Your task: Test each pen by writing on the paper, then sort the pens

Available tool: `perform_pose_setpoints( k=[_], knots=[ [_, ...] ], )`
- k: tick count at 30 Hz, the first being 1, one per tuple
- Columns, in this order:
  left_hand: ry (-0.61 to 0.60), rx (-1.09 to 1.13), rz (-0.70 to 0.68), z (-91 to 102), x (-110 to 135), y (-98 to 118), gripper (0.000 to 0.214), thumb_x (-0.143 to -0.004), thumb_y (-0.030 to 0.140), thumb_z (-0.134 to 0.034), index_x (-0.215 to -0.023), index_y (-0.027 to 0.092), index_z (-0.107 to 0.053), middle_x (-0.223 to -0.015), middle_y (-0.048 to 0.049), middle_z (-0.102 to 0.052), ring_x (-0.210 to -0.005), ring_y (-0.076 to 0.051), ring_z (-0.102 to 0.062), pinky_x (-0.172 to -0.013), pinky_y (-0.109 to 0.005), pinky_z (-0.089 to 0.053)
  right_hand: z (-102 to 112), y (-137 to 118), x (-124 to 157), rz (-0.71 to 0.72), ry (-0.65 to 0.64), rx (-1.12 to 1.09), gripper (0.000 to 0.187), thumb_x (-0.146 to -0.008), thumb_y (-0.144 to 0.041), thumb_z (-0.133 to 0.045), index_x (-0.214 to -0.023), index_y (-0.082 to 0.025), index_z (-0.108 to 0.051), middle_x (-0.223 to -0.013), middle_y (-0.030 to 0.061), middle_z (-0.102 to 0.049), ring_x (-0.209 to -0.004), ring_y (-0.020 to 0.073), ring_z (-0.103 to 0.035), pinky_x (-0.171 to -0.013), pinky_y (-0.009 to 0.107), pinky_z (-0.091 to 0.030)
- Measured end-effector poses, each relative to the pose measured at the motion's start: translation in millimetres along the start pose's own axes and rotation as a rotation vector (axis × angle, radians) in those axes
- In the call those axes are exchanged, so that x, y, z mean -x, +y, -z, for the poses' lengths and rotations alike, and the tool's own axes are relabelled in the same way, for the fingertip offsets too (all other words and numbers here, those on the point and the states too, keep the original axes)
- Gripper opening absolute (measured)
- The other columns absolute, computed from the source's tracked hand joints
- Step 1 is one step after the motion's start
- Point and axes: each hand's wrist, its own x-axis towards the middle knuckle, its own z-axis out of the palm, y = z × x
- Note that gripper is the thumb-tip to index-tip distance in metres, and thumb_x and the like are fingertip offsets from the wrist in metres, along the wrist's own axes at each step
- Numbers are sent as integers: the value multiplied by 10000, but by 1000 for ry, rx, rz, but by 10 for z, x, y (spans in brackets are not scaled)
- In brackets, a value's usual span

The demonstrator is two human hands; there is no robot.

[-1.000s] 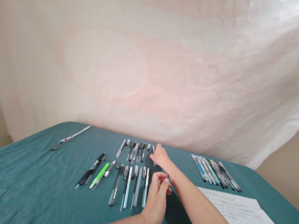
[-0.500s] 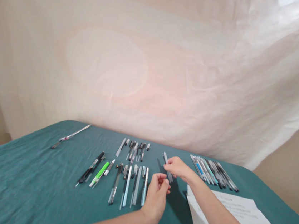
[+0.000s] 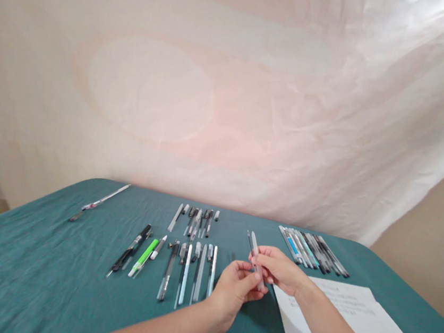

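Note:
My right hand [image 3: 279, 269] grips a clear, pale pen [image 3: 255, 243] that sticks up and away from my fingers above the green table [image 3: 33, 278]. My left hand [image 3: 235, 290] is closed on the near end of the same pen, fingertips meeting those of the right hand. Just left of my hands lies a row of several pens [image 3: 189, 272]. A shorter row of pens and caps [image 3: 195, 220] lies farther back.
A green marker [image 3: 142, 257] and a black pen [image 3: 129, 250] lie left of the near row. A long thin pen [image 3: 99, 203] rests at the far left. Another bundle of pens [image 3: 312, 247] lies at the right, behind a printed white sheet [image 3: 360, 326]. A pale cloth hangs behind.
My right hand picked a pen from the back row and carried it right and toward me. My left hand rose to meet it, and both hands now hold the pen.

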Motion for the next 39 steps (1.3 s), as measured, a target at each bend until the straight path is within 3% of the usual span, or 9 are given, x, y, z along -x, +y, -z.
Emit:
perform_pose_setpoints(
  k=[8, 16, 18, 23, 26, 33, 39],
  knots=[
    [-179, -218, 95, -87, 113, 3, 320, -567, 295, -720, -803, 123, -590, -567, -1, -582, -547, -137, -580, -584, -258, -431, 118, -136, 88, 101, 93, -34, 207, -660, -338, -611, -701, -157, -519, -444, -99, -349, -356, 19, -205, -339, 167, -89],
    [-197, -257, 49, -97, 141, -26, 249, -597, 308, -700, -730, 131, -586, -624, -41, -620, -637, -168, -600, -615, -278, -433, 499, -422, 347, 412, 320, -73, 255, -731, -412, -580, -793, -167, -544, -547, -56, -417, -404, 32, -212, -366, 188, -135],
    [-152, -186, 16, -76, 108, -19, 267, -624, 338, -689, -743, 132, -567, -680, -58, -633, -671, -169, -603, -639, -283, -437, 552, -482, 465, 370, 276, 32, 284, -742, -437, -564, -827, -167, -556, -559, -49, -424, -401, 33, -237, -366, 190, -155],
    [39, 40, -99, 15, -4, -2, 296, -639, 374, -690, -775, 143, -564, -795, -49, -633, -721, -126, -581, -696, -244, -421, 529, -566, 718, 94, -84, 487, 315, -733, -458, -565, -846, -165, -600, -559, -35, -458, -425, 46, -301, -384, 191, -191],
    [92, 100, -105, 46, -33, 1, 273, -645, 354, -695, -771, 144, -574, -782, -34, -627, -678, -95, -555, -661, -212, -412, 538, -544, 758, 33, -220, 582, 272, -747, -419, -556, -829, -166, -614, -578, -27, -468, -484, 63, -354, -423, 181, -241],
    [108, 149, -88, 47, -26, -11, 245, -666, 326, -689, -782, 137, -585, -772, -31, -615, -671, -82, -540, -662, -204, -416, 719, -458, 729, 6, -246, 664, 229, -747, -357, -552, -805, -150, -628, -631, 7, -531, -535, 87, -413, -466, 190, -298],
    [88, 139, -82, 54, -27, -14, 242, -673, 325, -684, -790, 139, -583, -773, -26, -610, -675, -82, -542, -676, -210, -416, 690, -470, 724, 0, -233, 691, 229, -725, -360, -564, -804, -160, -644, -634, 11, -543, -546, 96, -434, -466, 186, -314]
  ],
)
